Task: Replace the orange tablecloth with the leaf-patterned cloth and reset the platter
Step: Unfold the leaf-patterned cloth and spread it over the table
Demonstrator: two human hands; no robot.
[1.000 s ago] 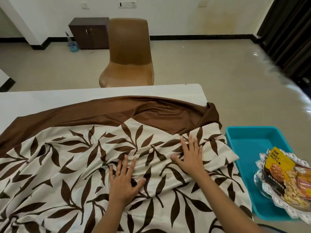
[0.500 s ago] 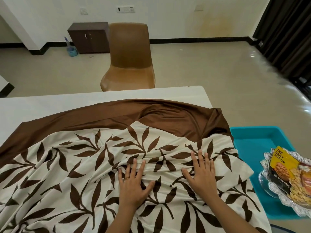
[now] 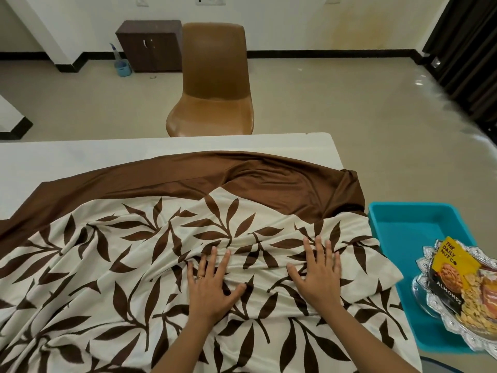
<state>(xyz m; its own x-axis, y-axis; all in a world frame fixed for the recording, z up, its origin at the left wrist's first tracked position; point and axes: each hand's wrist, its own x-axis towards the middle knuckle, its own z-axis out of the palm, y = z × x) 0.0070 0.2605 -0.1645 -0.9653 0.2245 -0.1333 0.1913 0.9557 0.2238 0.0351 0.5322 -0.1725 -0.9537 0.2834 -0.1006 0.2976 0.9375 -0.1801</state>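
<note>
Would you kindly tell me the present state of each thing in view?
leaf-patterned cloth: spread over the table, wrinkled, not fully covering it.
left hand: flat on the cloth, fingers straight.
right hand: flat on the cloth, fingers straight.
table: far strip bare.
platter: off the table, on the teal tray, loaded with snacks.
teal tray: beside the table, carrying the platter.
chair: empty.
cabinet: doors closed.

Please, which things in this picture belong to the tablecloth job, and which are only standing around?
Belong to the job: leaf-patterned cloth, under the left hand and right hand; white table; platter of snacks, off to the right.

Just lying about: brown chair, dark cabinet, blue bucket, teal tray.
</note>
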